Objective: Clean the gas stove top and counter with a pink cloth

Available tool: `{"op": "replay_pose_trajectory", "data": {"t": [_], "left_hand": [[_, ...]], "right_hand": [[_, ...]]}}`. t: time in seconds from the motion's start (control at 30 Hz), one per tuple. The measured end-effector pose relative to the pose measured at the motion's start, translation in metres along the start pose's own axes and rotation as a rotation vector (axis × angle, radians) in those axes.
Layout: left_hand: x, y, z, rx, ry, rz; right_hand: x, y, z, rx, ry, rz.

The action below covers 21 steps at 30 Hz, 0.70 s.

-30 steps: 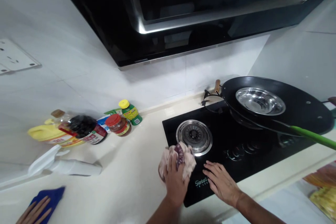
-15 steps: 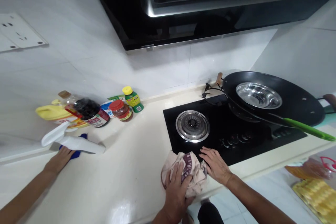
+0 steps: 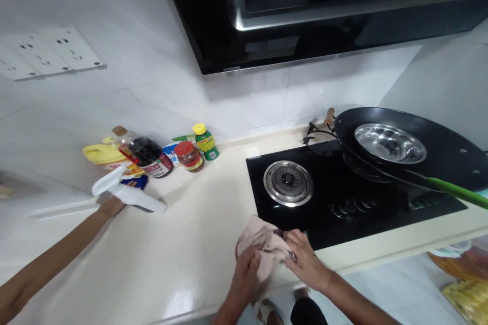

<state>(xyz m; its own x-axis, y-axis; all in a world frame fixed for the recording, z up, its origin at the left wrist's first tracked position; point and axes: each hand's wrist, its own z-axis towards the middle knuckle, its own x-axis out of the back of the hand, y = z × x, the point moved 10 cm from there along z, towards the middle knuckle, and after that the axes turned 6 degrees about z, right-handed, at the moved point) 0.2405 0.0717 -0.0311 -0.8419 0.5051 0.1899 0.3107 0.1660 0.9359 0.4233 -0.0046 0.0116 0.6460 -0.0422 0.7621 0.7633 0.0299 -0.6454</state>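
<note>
A pale pink cloth (image 3: 259, 233) lies bunched at the counter's front edge, by the near left corner of the black gas hob (image 3: 324, 208). My left hand (image 3: 246, 274) has its fingers curled into the cloth's near left side. On the opposite side, my right hand (image 3: 303, 259) grips the cloth's right edge, close to the hob's front rim. The purple patterned part of the cloth is mostly folded out of sight. Left of the hob's middle is a round steel burner (image 3: 288, 183).
At left, another person's hand (image 3: 116, 204) presses a blue cloth (image 3: 139, 181) behind a white spray bottle (image 3: 137, 198). Along the wall stand a dark sauce bottle (image 3: 150, 155), a red-lidded jar (image 3: 189, 157) and a green bottle (image 3: 206, 142). A wok (image 3: 450, 144) holds a steel bowl (image 3: 391, 143).
My hands have closed on the pink cloth, bunching it; the right one was flat beside it before. The other person's hand pushed the blue cloth toward the bottles. The view shifted left.
</note>
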Motion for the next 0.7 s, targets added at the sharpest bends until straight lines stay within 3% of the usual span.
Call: {"op": "replay_pose_trajectory", "data": {"t": [0.17, 0.3, 0.47, 0.7], "left_hand": [[0.027, 0.01, 0.016, 0.16, 0.048, -0.248], [0.039, 0.006, 0.011, 0.261, 0.061, -0.41], [0.048, -0.01, -0.007, 0.354, 0.095, -0.507], [0.047, -0.013, -0.002, 0.343, 0.081, -0.554]], "right_hand": [[0.015, -0.006, 0.076, -0.242, -0.062, 0.089], [0.033, 0.018, 0.104, -0.397, 0.065, 0.386], [0.03, 0.045, 0.077, -0.392, 0.103, 0.466], [0.007, 0.043, 0.047, -0.396, 0.049, 0.504]]}}
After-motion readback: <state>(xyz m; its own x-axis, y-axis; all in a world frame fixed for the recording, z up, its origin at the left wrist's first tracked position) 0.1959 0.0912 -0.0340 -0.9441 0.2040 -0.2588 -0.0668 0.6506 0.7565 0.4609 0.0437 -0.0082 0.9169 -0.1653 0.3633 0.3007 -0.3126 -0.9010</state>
